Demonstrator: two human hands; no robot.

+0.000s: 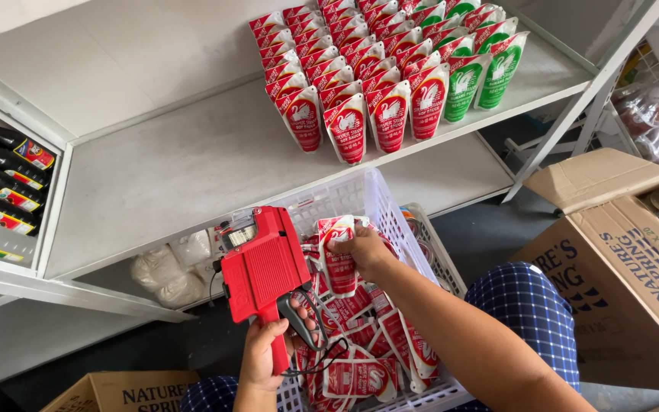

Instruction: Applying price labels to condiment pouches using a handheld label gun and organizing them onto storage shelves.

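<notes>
Here we see the left hand (262, 352) clenched round the grip of a red price-label gun (262, 268), held upright over the near left side of a white plastic basket (369, 200). The right hand (365, 250) grasps one red-and-white sauce pouch (337, 252), lifted above the heap of like pouches (371, 347) that fills the basket. Behind the basket runs a white shelf (192, 160); toward its right end, rows of red pouches (345, 72) stand up to the front edge, with a few green pouches (478, 72) at the far right. At the left edge, dark bottles (5, 179) lie in a separate compartment. Clear bags of something white (165, 267) sit on the lower shelf, half hidden by the gun. A cardboard box (627, 259) stands open at the right, its contents cut off; another box (123, 391) shows only its top below. A black cord (318, 336) hangs from the gun; we cannot make out where it ends.
</notes>
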